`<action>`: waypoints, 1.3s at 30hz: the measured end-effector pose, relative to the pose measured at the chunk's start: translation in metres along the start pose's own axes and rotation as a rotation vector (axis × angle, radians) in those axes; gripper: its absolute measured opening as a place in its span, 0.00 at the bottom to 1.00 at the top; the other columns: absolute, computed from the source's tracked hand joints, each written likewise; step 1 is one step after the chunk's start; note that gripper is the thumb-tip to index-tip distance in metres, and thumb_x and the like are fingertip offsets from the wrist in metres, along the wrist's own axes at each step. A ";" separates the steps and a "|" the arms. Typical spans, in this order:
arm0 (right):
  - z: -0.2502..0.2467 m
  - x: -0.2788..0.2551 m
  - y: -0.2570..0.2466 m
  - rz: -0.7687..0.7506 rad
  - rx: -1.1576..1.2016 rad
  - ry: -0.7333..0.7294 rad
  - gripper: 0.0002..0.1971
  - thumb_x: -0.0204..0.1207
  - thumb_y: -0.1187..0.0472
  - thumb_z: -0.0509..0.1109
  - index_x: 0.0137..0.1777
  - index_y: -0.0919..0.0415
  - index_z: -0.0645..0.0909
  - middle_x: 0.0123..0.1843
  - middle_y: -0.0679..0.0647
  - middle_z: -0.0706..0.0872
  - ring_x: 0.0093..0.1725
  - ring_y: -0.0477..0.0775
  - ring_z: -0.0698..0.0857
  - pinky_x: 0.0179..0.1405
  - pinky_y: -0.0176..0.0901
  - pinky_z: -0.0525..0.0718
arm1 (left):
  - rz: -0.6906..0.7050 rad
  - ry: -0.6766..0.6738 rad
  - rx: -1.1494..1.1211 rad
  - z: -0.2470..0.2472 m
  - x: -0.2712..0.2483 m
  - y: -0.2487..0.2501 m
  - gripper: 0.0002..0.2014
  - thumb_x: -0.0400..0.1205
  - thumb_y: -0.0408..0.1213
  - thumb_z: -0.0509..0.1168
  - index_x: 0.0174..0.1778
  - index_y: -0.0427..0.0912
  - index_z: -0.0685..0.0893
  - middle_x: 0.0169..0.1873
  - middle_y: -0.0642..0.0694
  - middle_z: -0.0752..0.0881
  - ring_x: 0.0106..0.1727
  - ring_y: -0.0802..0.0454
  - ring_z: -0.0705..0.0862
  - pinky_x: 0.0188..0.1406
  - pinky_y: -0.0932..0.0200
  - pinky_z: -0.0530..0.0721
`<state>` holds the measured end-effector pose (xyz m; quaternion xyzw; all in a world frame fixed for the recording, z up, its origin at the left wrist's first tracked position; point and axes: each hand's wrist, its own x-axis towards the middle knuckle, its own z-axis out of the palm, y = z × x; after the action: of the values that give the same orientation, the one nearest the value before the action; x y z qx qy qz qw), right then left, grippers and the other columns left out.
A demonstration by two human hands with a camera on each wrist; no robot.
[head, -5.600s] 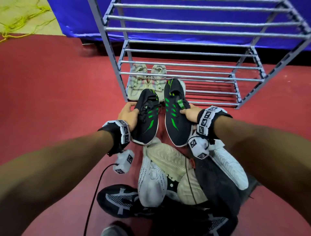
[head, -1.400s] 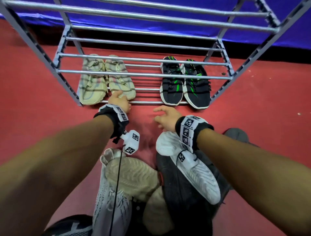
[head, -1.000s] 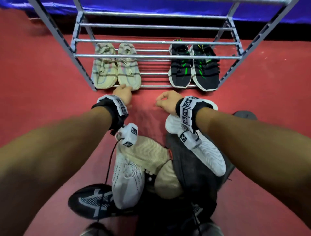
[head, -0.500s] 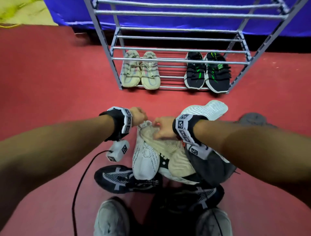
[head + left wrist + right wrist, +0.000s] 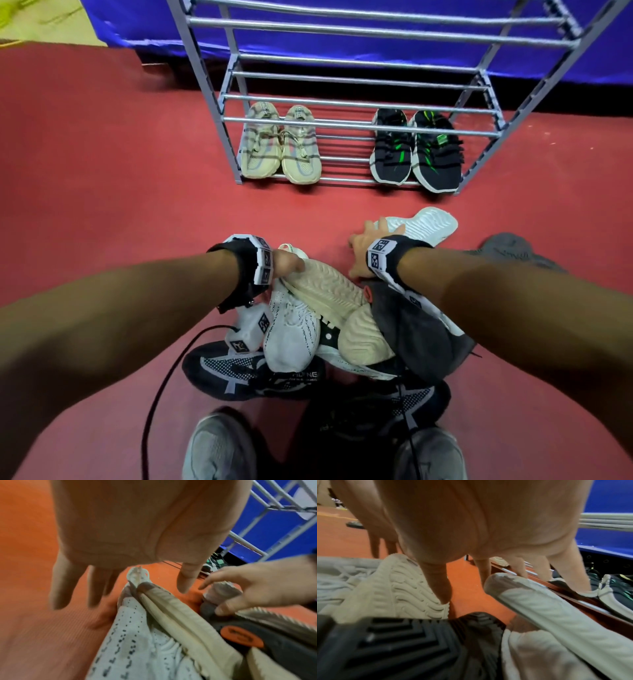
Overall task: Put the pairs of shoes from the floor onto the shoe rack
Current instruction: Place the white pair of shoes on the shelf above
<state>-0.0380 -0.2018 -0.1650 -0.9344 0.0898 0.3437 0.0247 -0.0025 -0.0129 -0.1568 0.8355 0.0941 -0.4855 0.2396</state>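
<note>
A grey metal shoe rack (image 5: 359,120) holds a beige pair (image 5: 281,147) and a black-green pair (image 5: 416,150) on its bottom shelf. In front of it lies a pile of shoes on the red floor. My left hand (image 5: 287,265) (image 5: 120,599) hovers open over the heel of a white speckled shoe (image 5: 294,329) (image 5: 133,642). An overturned shoe with a cream ribbed sole (image 5: 335,298) (image 5: 393,588) leans on it. My right hand (image 5: 363,246) (image 5: 482,588) is spread open at the tip of a white-soled shoe (image 5: 424,224) (image 5: 547,612), thumb on the cream sole.
A dark grey shoe (image 5: 411,325) lies under my right wrist. Two black-and-grey shoes (image 5: 246,373) lie at the pile's near side. Another grey shoe (image 5: 513,250) sits at the right. A black cable (image 5: 164,387) trails from my left wrist. Blue cloth backs the rack.
My right hand has left the cream sole's middle and moved right, to the white-soled shoe. My left hand stays at the white speckled shoe's heel.
</note>
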 end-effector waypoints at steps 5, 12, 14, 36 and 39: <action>-0.001 -0.005 0.005 0.011 -0.017 0.000 0.38 0.76 0.50 0.74 0.83 0.59 0.64 0.84 0.70 0.58 0.81 0.74 0.63 0.77 0.68 0.66 | 0.421 0.145 0.733 0.004 0.011 -0.001 0.54 0.66 0.62 0.77 0.83 0.71 0.51 0.87 0.44 0.50 0.85 0.35 0.55 0.78 0.32 0.63; -0.030 -0.010 0.009 0.006 0.037 0.394 0.20 0.77 0.54 0.66 0.69 0.56 0.72 0.65 0.62 0.77 0.57 0.68 0.85 0.51 0.54 0.82 | 0.517 0.089 1.049 0.011 0.004 0.009 0.39 0.73 0.48 0.77 0.81 0.58 0.69 0.79 0.51 0.73 0.75 0.46 0.76 0.72 0.46 0.78; -0.047 -0.012 0.006 -0.032 0.142 0.555 0.16 0.76 0.55 0.64 0.63 0.55 0.73 0.60 0.60 0.79 0.52 0.68 0.85 0.48 0.54 0.80 | 0.496 0.045 0.985 0.008 0.002 0.015 0.38 0.74 0.44 0.75 0.81 0.56 0.70 0.75 0.52 0.78 0.68 0.48 0.81 0.63 0.55 0.82; 0.003 -0.003 0.019 0.013 0.641 0.050 0.20 0.70 0.42 0.71 0.54 0.55 0.84 0.50 0.54 0.88 0.50 0.57 0.87 0.48 0.48 0.87 | 0.151 0.219 -0.142 0.007 0.002 0.025 0.26 0.81 0.36 0.71 0.74 0.32 0.74 0.62 0.35 0.84 0.61 0.37 0.85 0.62 0.45 0.84; 0.014 0.003 0.037 0.043 0.127 0.162 0.24 0.71 0.47 0.71 0.64 0.58 0.77 0.63 0.62 0.79 0.63 0.66 0.81 0.60 0.54 0.83 | 0.185 0.221 -0.187 0.010 0.006 0.029 0.27 0.80 0.29 0.69 0.76 0.36 0.73 0.65 0.35 0.83 0.65 0.35 0.83 0.66 0.43 0.84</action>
<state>-0.0510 -0.2371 -0.1769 -0.9535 0.1332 0.2613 0.0693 0.0040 -0.0430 -0.1569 0.8631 0.0874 -0.3556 0.3479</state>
